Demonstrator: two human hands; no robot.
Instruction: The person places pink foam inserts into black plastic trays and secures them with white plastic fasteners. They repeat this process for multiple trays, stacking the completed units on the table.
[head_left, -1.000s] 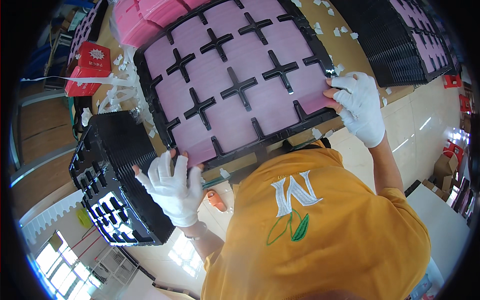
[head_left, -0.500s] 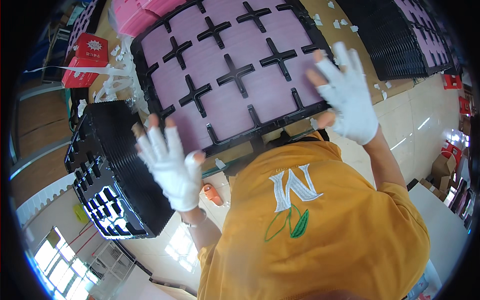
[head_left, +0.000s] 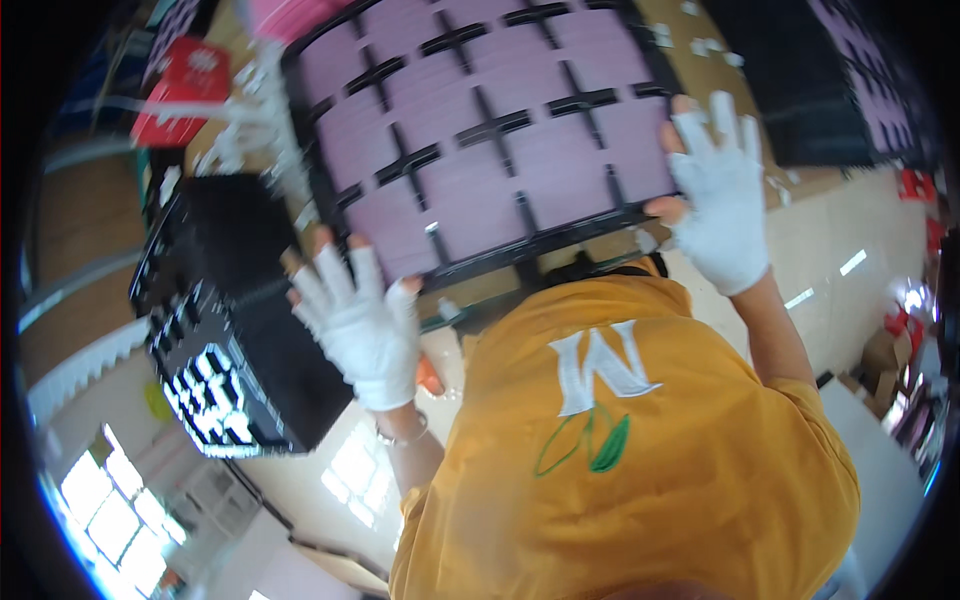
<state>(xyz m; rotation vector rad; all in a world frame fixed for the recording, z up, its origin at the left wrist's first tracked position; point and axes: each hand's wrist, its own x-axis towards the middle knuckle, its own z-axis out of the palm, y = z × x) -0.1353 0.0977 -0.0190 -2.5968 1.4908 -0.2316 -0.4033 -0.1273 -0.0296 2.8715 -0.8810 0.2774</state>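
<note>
In front of me lies a black plastic tray (head_left: 480, 262) lined with pinkish-purple sheet, with black cross-shaped dividers (head_left: 492, 130) standing through it. My left hand (head_left: 365, 335), in a white glove with some bare fingertips, is at the tray's near left corner, fingers spread and thumb by the rim. At the right edge is my right hand (head_left: 722, 210), gloved the same way, its fingers apart and its thumb against the near right corner. Whether the fingertips press on the rim is blurred. Neither hand visibly grips anything.
Stacked black trays (head_left: 250, 300) stand at the left, and another stack (head_left: 790, 90) is at the far right. Red boxes (head_left: 185, 90), crumpled clear plastic (head_left: 240, 125) and a pink bundle (head_left: 300, 15) sit beyond on the brown table. White scraps (head_left: 705, 46) are scattered there.
Both hands have come closer to the tray's near corners, the right thumb now by the rim. The whole view has shifted slightly, and the tray appears higher and further right.
</note>
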